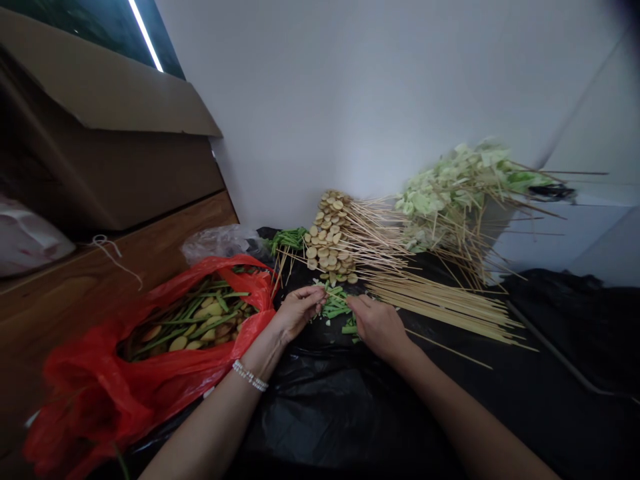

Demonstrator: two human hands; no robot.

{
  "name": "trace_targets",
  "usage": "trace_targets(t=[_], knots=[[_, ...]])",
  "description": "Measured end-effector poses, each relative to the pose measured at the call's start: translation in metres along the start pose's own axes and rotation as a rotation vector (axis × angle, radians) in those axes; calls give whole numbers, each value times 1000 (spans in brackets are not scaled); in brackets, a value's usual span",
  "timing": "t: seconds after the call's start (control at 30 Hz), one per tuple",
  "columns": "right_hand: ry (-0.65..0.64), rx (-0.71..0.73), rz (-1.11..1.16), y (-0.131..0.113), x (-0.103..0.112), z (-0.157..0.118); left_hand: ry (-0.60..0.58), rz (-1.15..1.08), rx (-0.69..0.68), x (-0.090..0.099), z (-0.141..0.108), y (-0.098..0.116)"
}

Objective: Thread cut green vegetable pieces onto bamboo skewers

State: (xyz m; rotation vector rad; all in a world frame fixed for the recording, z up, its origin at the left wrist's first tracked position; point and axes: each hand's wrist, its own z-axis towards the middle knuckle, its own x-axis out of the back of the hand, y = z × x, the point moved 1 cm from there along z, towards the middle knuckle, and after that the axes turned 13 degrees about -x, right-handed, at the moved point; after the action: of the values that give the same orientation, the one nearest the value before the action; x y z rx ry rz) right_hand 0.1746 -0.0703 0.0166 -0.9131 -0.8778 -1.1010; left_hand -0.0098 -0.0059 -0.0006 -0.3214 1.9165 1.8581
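In the middle, my left hand (pixel 302 307), with a beaded bracelet at its wrist, is closed in a pinch; what lies between its fingertips is too small to make out. Facing it, my right hand (pixel 381 327) is closed around a thin wooden skewer (pixel 450 351), whose long end sticks out behind the palm to the right. The skewer's front part seems to reach toward my left fingertips. Cut green bean pieces (pixel 336 304) lie in a small pile just beneath and between both hands. Skewered potato slices (pixel 327 240) are stacked right behind them.
A red plastic bag (pixel 165 393) holding potato slices and green beans (pixel 200 323) sits at left. Bare skewers (pixel 450 307) lie at right, with skewered cabbage leaves (pixel 450 177) behind. Skewered green beans (pixel 287 239) lie back left. A cardboard box (pixel 125 167) stands far left; black plastic (pixel 330 413) covers the surface.
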Motion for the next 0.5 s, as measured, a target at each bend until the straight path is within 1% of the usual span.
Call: trace_targets(t=[0.2,0.4,0.5], knots=[[-58,-18,5,-2,-3,-1,17,-34,37,-5,-3,-4],[-27,-15,10,-2,-6,-1,-5,-29,51,-6,-4,-4],[-35,-14,11,-4,-7,-2,-36,0,43,-8,-7,-7]])
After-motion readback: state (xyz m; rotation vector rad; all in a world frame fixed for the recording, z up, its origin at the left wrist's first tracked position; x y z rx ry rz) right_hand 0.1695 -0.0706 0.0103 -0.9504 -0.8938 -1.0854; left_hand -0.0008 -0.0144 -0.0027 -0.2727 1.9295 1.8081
